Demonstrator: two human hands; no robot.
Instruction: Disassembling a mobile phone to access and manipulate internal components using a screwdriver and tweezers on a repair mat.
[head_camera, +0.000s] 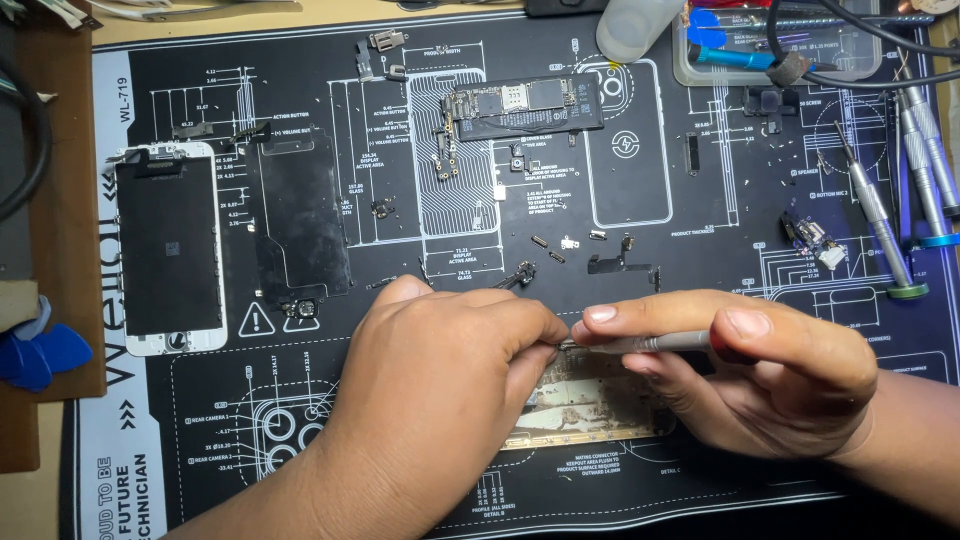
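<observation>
Phone housing (590, 408) mostly hidden under hands; right hand (740, 370) pinches screwdriver (650, 343); left hand (450, 380) fingertips closed, perhaps on screw.

We see a black mat (700, 250) with thin white line drawings, a white-edged phone screen (170, 250) with a black middle, blue picks (40, 355), a gold phone shell (590, 405), silver screwdrivers (880, 215), a tan desk (250, 20)

Your right hand (740, 375) grips a screwdriver (640, 343), tip meeting your left hand's (440, 390) fingertips above the phone housing (590, 410).
</observation>
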